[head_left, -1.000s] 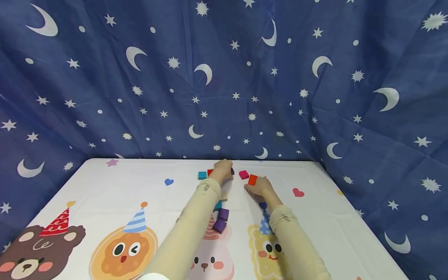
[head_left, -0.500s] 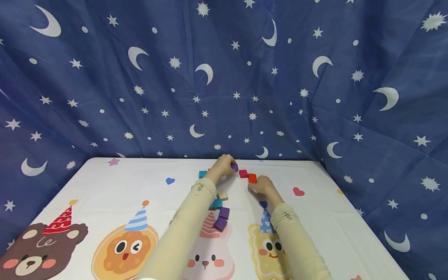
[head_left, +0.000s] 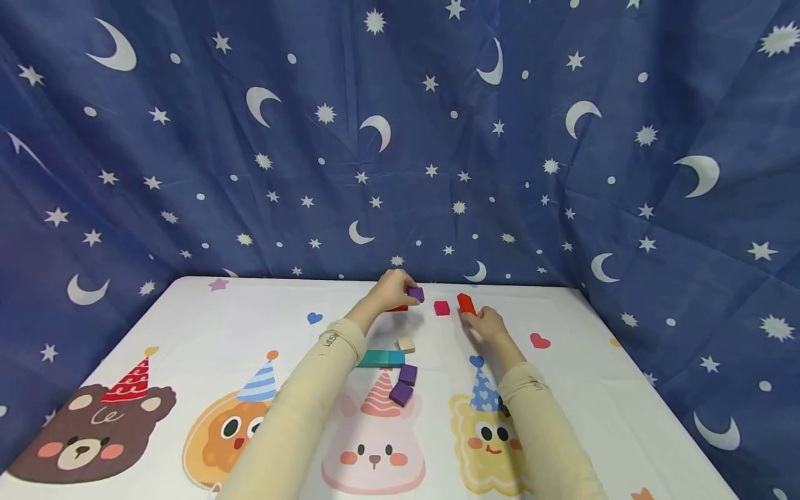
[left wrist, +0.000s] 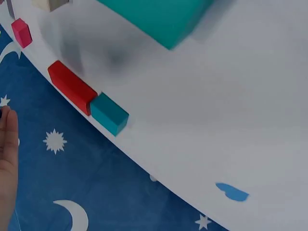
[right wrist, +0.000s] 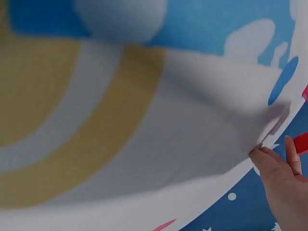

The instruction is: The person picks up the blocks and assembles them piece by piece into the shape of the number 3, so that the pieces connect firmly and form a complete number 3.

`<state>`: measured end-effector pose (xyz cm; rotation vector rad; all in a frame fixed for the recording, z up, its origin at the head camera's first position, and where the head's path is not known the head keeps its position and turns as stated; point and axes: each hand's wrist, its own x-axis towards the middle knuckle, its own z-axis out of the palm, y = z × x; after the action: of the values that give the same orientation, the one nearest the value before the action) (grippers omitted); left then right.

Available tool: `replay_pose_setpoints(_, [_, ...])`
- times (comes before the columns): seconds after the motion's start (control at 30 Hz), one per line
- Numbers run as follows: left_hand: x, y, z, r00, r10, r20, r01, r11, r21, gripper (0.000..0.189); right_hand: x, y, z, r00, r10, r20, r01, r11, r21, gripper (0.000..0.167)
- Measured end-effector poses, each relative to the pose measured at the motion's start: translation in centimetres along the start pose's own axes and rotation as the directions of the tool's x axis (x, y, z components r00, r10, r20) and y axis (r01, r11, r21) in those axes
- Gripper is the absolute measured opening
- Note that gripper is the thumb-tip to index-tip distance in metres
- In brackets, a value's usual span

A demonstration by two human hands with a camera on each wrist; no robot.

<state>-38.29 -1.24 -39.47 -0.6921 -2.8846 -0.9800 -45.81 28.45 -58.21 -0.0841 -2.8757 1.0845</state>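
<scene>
Near the table's far edge, my left hand (head_left: pixel 392 288) pinches a small purple block (head_left: pixel 415 295) between thumb and fingers. Just below that hand, part of a red block (head_left: pixel 397 308) shows on the cloth. To the right, my right hand (head_left: pixel 489 323) holds a longer red block (head_left: pixel 465 303) by its near end, tilted. Between the two hands lies a crimson block (head_left: pixel 442 307). The right wrist view catches the right hand (right wrist: pixel 281 178) with the red block (right wrist: pixel 301 143) cut off by the frame edge. Fingers of the left hand (left wrist: pixel 8 149) appear at the left wrist view's edge.
Closer in lie teal blocks (head_left: pixel 382 358), a plain wooden block (head_left: pixel 405 344) and two purple blocks (head_left: pixel 407 374). A teal block (left wrist: pixel 109 114) touches a red one (left wrist: pixel 72 86) near the table edge. Behind hangs a blue curtain (head_left: pixel 425 194).
The red block in my right hand has moved right, away from the crimson block, and now leans. My left hand has shifted slightly left with the purple block. The head view has turned a little.
</scene>
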Motion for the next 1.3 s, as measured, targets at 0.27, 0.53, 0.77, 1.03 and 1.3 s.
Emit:
replay_pose_setpoints(0.27, [-1.7, -0.2, -1.6, 1.000, 0.029, 0.010, -0.029, 1.000, -0.002, 0.037, -6.6, -7.6, -5.0, 0.994, -0.030, -0.109, 0.037, 0.997, 0.064, 0.050])
replay_pose_setpoints(0.53, [-4.3, -0.1, -2.5, 0.988, 0.152, 0.032, -0.150, 0.987, -0.059, 0.035, -12.5, -15.5, -7.5, 0.968, -0.133, -0.211, 0.168, 0.973, 0.158, 0.030])
replay_pose_setpoints(0.77, [-7.0, -0.2, -3.9, 0.988, 0.155, 0.009, -0.154, 0.986, -0.064, 0.036, -13.7, -16.7, -7.2, 0.929, -0.214, -0.301, 0.302, 0.909, 0.286, 0.032])
replay_pose_setpoints(1.03, [-10.3, -0.9, -5.6, 0.975, 0.220, -0.025, -0.221, 0.974, -0.047, 0.031, -15.7, -18.5, -7.7, 0.911, -0.365, -0.190, 0.409, 0.858, 0.310, 0.033])
replay_pose_setpoints(1.3, [-13.9, -1.0, -6.2, 0.964, 0.247, -0.096, -0.256, 0.963, -0.090, 0.030, -18.2, -19.5, -8.2, 0.851, -0.512, -0.114, 0.522, 0.808, 0.273, 0.036])
